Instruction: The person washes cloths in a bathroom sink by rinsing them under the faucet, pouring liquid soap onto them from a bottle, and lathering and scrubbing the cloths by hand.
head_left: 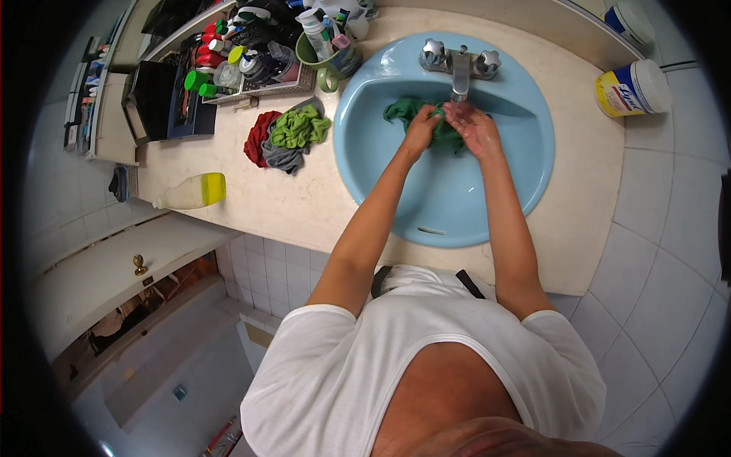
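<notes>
Crumpled green fabric cloth [448, 139] is gripped by the left hand's [419, 132] fingers, beside the right hand's [477, 131] extended fingers; far rightward, a printed yellow-and-blue label [615, 92] is borne by a cylindrical white plastic tub [652, 87].

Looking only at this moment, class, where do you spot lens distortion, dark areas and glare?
In the head view, seams between the wall tiles curve, and the picture's corners go black; in the head view too, the chrome faucet carries bright glints, while the green cloth looks dark.
</notes>
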### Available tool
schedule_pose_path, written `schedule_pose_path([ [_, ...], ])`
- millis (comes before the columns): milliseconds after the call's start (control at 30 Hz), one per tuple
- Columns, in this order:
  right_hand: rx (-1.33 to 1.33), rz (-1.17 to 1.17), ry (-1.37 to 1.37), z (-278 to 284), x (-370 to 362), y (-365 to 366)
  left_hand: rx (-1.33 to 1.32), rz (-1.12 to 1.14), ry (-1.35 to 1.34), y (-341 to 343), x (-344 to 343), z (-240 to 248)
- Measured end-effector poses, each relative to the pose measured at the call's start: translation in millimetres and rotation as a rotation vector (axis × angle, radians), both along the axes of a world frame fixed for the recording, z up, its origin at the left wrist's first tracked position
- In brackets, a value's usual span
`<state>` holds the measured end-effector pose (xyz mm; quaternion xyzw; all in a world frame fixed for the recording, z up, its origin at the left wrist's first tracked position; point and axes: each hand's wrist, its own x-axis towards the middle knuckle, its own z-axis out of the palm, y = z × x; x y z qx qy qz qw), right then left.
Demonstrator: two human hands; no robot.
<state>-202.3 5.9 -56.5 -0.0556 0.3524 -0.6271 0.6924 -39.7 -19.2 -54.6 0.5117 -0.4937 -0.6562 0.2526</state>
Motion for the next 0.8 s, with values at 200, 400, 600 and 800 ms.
schedule_pose_path([
  [200, 0.188, -0.153, -0.462, 16.4, 47.2, -27.2, 0.329, 0.116, -0.05, 29.9, 41.7, -2.1],
  [400, -0.308, 0.093, -0.308, 33.4, 44.7, -10.2, 0.045, -0.546, -0.593, 29.8, 62.4, -0.3],
  [600, -0.053, 0.013, 0.117, 17.4, 17.8, 10.8, -0.224, -0.178, -0.398, 22.0, 36.8, 12.3],
  [800, -0.336, 0.396, 1.064, 12.9, 11.8, 26.6, -0.28, -0.095, 0.027, -0.7, 12.6, 77.3],
])
